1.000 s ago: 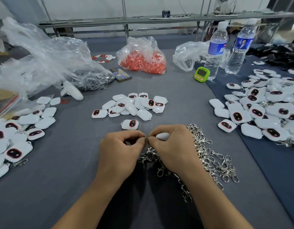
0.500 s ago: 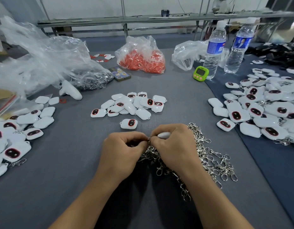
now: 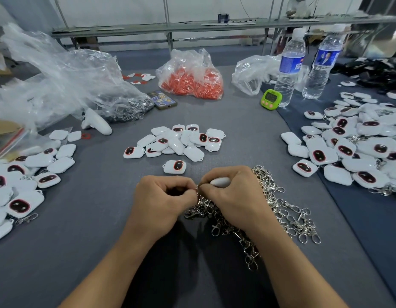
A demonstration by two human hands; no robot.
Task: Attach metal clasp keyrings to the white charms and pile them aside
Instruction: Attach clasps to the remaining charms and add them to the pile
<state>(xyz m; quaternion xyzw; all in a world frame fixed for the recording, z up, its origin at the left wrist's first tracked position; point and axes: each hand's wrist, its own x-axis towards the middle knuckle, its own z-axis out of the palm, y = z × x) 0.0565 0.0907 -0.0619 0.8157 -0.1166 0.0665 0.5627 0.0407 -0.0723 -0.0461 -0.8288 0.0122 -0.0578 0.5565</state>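
Left hand unmoved — still pinching keyring; right hand gripping charm

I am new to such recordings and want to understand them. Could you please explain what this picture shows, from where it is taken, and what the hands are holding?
There is no machine here: a person works with two bare hands. The picture comes from a camera worn on the head, looking down at a grey table. On it lie piles of white charms, a heap of metal keyrings, two water bottles and a green timer. The right hand holds one charm; the left hand pinches a keyring where the fingertips meet.
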